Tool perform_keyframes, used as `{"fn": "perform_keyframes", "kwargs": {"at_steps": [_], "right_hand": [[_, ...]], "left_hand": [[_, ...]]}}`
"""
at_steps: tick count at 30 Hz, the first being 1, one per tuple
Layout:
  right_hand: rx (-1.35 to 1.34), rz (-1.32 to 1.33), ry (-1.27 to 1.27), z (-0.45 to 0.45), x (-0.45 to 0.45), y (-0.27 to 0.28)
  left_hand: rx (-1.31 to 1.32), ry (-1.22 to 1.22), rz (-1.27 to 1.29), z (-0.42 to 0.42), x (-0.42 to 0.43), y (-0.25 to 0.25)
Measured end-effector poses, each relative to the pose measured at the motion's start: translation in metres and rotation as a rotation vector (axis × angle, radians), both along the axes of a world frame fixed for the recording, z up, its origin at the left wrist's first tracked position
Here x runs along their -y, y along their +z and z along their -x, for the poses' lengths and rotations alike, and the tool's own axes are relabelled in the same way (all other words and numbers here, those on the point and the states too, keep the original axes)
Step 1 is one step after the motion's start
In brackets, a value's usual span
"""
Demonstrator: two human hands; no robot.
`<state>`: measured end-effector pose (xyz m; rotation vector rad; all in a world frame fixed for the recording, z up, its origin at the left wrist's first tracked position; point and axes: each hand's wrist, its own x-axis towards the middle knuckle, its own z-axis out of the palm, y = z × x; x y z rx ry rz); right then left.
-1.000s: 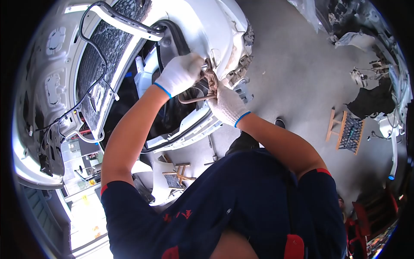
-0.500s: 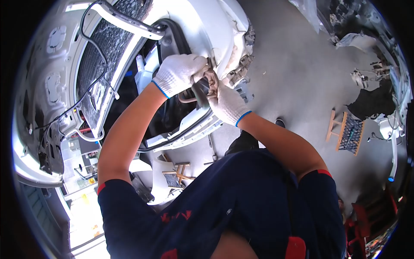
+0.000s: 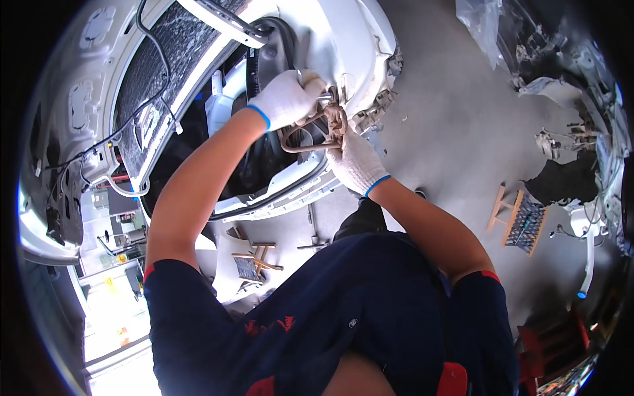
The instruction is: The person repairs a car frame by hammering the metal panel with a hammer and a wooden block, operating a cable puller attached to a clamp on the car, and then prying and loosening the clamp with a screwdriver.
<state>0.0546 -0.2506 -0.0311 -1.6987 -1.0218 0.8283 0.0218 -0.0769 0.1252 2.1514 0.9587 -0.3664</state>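
My left hand (image 3: 287, 99), in a white knit glove with a blue cuff, is closed at the car body's edge. A blurred grey bar (image 3: 304, 51) sticks up beyond its fingers, and a short silver metal piece (image 3: 324, 97) shows beside them. Just below, a brown, rusty-looking metal clamp (image 3: 336, 122) with a bent rod loop (image 3: 290, 142) sits against the white car panel (image 3: 330, 39). My right hand (image 3: 356, 162), gloved too, is wrapped round the clamp's lower end. Its fingertips are partly hidden.
The raised car lid (image 3: 86, 99) with a cracked window (image 3: 165, 59) and hanging black cable (image 3: 162, 56) is at left. Wooden folding stools (image 3: 525, 224) (image 3: 254, 264) stand on the grey floor (image 3: 449, 132). Damaged car parts (image 3: 568, 132) line the right side.
The view has shifted slightly. My left hand has turned, and the grey bar now shows beyond it. The clamp's rod loop is more exposed; my right hand stays on the clamp.
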Motion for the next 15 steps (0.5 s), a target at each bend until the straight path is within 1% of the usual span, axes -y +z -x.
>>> {"fn": "perform_keyframes", "kwargs": {"at_steps": [1,2,4,6,7,8,9,10,11,12,13,14,15], "right_hand": [[0.026,0.024,0.027,-0.001,-0.004,-0.002],[0.020,0.031,0.028,-0.003,-0.006,-0.004],[-0.006,0.057,0.040,-0.004,0.001,0.014],[0.038,0.033,0.026,-0.002,-0.004,0.002],[0.051,0.023,0.023,-0.002,-0.003,0.001],[0.067,0.011,0.022,-0.002,-0.002,-0.001],[0.054,-0.018,0.009,0.000,-0.003,-0.006],[0.052,0.010,0.014,-0.003,-0.003,-0.001],[0.044,0.038,0.024,-0.005,-0.001,0.006],[0.036,0.066,0.036,-0.005,0.000,0.010],[0.042,0.013,0.015,-0.002,-0.002,0.005],[0.042,0.014,0.009,-0.001,-0.003,-0.001],[0.042,0.017,0.003,0.000,-0.003,-0.002]], "left_hand": [[0.262,-0.642,-0.682,0.010,-0.008,-0.009],[0.262,-0.931,-0.705,0.014,-0.023,-0.012],[0.177,-0.868,-0.739,0.015,-0.014,-0.008],[-0.039,-0.049,-0.078,0.006,0.011,0.009],[-0.118,0.239,0.243,-0.004,0.005,0.015],[-0.050,0.157,0.136,-0.003,0.010,0.015],[-0.055,-0.333,-0.323,0.003,0.000,0.000],[-0.058,-0.826,-0.787,0.005,-0.004,-0.003],[0.061,-0.980,-0.808,0.012,-0.009,-0.002],[0.066,-0.817,-0.727,0.016,-0.012,-0.008],[0.074,-0.656,-0.647,0.018,-0.016,-0.020],[0.085,-0.497,-0.565,0.020,-0.021,-0.030],[-0.089,0.222,0.103,-0.003,0.013,0.011]]}}
